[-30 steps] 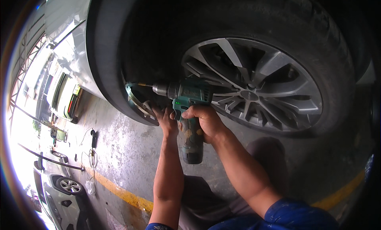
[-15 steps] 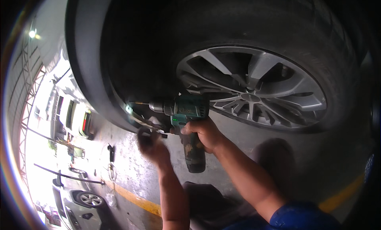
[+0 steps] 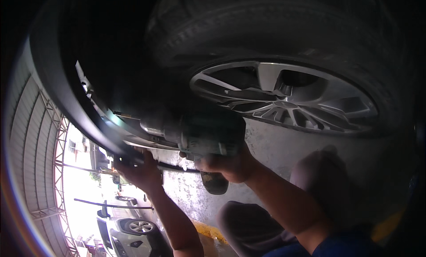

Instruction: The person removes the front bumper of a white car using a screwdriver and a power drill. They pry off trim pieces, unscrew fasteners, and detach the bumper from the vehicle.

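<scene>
The raised car's tyre (image 3: 275, 31) and silver alloy wheel (image 3: 284, 102) fill the far right; the dark wheel-arch lip (image 3: 66, 115) curves left. The green cordless drill (image 3: 208, 137), earlier clear of the arch, now points left under it, right hand (image 3: 230, 166) wrapped around its grip. Left hand (image 3: 140, 172) has shifted onto the lip's lower edge, fingers curled over it, so fastening there looks underway

Your single view comes from the head camera, held low and very near the car, looking up into the wheel arch (image 3: 66, 102) from beneath. It faces the tyre (image 3: 266, 31) and the alloy wheel (image 3: 284, 102), which fill the upper right. Your forearms enter from the lower edge, and the drill (image 3: 199, 135) sits close to the middle. The fisheye lens bends the arch and darkens the rim. At far left it looks out to a bright yard with a parked car (image 3: 128, 232).
</scene>
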### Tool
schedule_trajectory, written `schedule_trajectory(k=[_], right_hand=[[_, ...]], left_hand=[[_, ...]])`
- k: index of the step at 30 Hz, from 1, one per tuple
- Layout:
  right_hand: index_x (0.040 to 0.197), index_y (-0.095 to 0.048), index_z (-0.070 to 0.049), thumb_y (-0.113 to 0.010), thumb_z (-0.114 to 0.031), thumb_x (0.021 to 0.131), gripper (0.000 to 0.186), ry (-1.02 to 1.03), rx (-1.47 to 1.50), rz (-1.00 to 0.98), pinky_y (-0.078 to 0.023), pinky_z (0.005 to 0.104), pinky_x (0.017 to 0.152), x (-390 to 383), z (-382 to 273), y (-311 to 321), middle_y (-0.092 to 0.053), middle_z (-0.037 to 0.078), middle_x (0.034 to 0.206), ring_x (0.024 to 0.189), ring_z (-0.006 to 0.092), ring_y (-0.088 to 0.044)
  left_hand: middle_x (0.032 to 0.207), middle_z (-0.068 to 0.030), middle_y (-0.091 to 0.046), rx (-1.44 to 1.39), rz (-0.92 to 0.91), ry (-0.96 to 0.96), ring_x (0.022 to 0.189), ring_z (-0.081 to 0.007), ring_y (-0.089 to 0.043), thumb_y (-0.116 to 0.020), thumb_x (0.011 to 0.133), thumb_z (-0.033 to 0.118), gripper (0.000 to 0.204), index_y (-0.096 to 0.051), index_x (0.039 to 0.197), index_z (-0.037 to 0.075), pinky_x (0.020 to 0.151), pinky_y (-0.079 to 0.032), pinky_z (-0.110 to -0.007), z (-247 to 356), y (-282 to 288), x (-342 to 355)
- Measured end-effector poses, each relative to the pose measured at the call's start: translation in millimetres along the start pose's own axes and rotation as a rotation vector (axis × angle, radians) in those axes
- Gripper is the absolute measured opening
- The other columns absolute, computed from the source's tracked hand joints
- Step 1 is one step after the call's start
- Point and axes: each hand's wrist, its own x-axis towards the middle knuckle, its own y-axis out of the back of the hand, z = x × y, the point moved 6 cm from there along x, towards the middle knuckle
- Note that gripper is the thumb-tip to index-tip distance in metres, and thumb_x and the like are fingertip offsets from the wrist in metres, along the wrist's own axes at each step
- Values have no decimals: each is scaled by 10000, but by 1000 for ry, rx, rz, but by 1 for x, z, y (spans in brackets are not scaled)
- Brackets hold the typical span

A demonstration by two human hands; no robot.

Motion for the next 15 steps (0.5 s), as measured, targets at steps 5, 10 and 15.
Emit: schedule_trajectory(k=[5, 10, 15], right_hand=[[1138, -624, 24, -728, -154, 713, 473, 9, -149, 15, -554, 403, 791, 1, -33, 7, -670, 198, 1003, 917, 261, -670], [1099, -635, 29, -703, -70, 717, 400, 221, -132, 8, -573, 326, 667, 2, -25, 2, -704, 110, 851, 736, 182, -684], [1127, -638, -19, -785, -99, 748, 415, 219, -87, -65, -574, 365, 726, -8, -33, -15, -686, 93, 953, 824, 199, -683]], left_hand=[[902, -75, -467, 71, -98, -134, 828, -239, -551, -806, 573, 10, 429, -517, 888, 48, 713, -485, -388, -11, 61, -9], [899, -48, -447, 177, -171, -58, 820, -221, -496, -843, 547, 28, 473, -484, 851, 73, 793, -453, -392, -20, 91, -17], [935, -51, -453, 96, -181, 6, 848, -231, -500, -873, 533, 33, 531, -518, 928, 43, 814, -450, -392, -26, 93, -19]])
